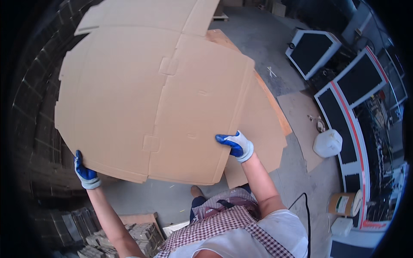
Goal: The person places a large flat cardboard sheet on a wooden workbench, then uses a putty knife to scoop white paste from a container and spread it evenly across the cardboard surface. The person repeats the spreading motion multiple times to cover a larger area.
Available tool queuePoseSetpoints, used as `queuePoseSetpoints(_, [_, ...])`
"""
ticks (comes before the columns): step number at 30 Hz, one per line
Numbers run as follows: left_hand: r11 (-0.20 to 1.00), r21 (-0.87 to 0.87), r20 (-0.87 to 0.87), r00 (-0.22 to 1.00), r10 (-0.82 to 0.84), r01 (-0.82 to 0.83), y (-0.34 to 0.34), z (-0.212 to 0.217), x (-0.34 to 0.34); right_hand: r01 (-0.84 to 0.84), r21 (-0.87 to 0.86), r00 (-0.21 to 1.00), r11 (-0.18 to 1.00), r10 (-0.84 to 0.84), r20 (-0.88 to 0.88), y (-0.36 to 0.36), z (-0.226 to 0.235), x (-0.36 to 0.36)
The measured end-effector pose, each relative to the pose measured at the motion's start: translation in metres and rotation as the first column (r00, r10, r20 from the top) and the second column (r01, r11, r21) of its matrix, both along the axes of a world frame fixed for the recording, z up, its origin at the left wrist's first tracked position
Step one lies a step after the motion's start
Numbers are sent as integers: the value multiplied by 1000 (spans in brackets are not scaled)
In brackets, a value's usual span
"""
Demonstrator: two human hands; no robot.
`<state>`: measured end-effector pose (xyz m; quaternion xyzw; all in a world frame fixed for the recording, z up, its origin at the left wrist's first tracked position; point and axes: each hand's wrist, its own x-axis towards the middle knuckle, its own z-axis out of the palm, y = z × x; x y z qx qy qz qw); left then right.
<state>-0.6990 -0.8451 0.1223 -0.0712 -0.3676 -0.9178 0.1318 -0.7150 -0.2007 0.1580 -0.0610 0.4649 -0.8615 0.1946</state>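
Fingers (226,139) of the gloved right hand (236,145) clamp the near edge of a large flat cardboard sheet (150,103) at four o'clock; the left hand (85,171) grips its edge at eight o'clock. Held aloft, it fills the centre. At three o'clock a white plastic jug (327,143) stands on the concrete floor (266,38).

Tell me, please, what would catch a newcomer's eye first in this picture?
A big flat cardboard sheet fills the upper left, gripped at its lower edge by the left hand and right hand in blue-and-grey gloves. A white plastic jug stands on the concrete floor at right.
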Motion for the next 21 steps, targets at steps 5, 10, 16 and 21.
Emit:
queuePoseSetpoints(5, [993,76,241,965,-105,88,0,-42,-88,176,-25,979,984,-173,109,-54,-11,27])
queuePoseSetpoints(10, [911,177,225,886,-406,373,125,-55,-160,418,26,909,908,-418,-7,-83,-25,28])
queuePoseSetpoints(16, [872,70,495,743,-451,484,208,-72,-269,659,386,749,645,-523,-406,-165,-44,11])
queuePoseSetpoints(21, [769,-29,346,728,-591,638,179,-31,-378,422,107,893,900,-392,-222,-135,-36,12])
